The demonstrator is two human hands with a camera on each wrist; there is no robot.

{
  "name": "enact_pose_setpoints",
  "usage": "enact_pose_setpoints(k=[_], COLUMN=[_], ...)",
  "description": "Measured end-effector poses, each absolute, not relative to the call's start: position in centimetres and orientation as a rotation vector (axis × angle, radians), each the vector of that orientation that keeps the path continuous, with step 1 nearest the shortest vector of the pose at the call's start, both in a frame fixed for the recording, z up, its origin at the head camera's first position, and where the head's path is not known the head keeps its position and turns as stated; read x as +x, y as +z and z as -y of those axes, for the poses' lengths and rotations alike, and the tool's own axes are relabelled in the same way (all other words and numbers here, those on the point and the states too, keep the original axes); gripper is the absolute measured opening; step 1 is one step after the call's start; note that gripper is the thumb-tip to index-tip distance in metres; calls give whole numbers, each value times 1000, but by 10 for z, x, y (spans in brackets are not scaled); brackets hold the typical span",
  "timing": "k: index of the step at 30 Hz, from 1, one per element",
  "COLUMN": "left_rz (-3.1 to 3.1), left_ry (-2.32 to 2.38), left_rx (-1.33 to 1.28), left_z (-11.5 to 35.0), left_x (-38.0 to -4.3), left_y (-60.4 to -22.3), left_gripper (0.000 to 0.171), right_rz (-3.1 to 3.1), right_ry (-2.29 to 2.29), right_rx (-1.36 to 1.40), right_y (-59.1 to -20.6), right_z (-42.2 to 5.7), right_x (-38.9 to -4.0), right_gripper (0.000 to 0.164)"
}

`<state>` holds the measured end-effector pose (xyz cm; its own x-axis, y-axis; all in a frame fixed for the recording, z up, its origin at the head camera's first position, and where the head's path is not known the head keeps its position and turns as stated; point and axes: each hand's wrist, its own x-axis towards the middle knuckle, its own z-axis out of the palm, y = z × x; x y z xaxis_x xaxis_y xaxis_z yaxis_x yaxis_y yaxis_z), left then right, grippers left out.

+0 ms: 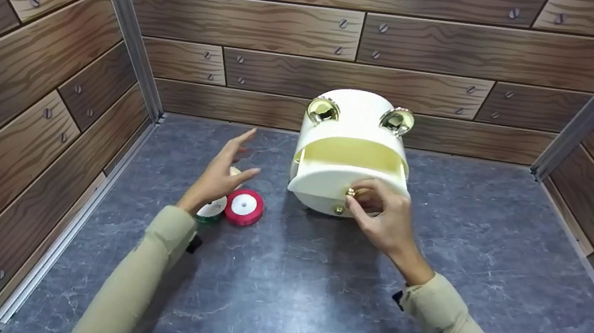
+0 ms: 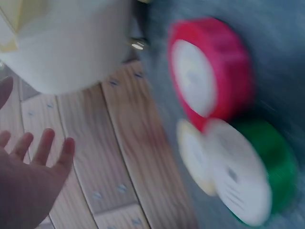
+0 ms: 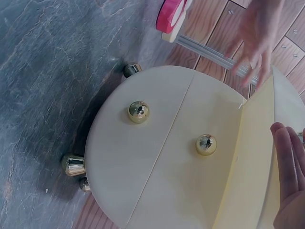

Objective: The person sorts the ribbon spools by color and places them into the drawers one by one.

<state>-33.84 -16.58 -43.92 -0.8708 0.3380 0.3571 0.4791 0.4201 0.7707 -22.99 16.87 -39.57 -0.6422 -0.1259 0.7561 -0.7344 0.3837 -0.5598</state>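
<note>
Red spool (image 1: 253, 217) nr L hand (image 1: 220, 175)

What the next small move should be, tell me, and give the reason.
I'd probably lower the left hand to the red ribbon spool and pinch its rim: that hand holds nothing, the spool lies close by on the table, and the upper drawer of the white box stands pulled out, showing space inside.

The rounded cream plastic box (image 1: 357, 119) looks smooth, its round gold metal knobs (image 3: 206, 144) glossy, the round red cloth ribbon spool (image 1: 243, 206) satiny.
</note>
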Motion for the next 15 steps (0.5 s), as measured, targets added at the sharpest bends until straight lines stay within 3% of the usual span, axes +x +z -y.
enact_pose_setpoints(k=[8, 15], left_rz=[2789, 2941], left_ry=[-1302, -1138], left_rx=[-445, -351], left_z=[220, 245], left_x=[-309, -290], left_y=[-473, -501], left_gripper=[92, 100], right_rz=[2039, 2038], right_ry=[1283, 1296], right_rx=[734, 729], right_y=[-394, -394], right_z=[-169, -169], right_x=[-228, -229], right_gripper=[18, 15])
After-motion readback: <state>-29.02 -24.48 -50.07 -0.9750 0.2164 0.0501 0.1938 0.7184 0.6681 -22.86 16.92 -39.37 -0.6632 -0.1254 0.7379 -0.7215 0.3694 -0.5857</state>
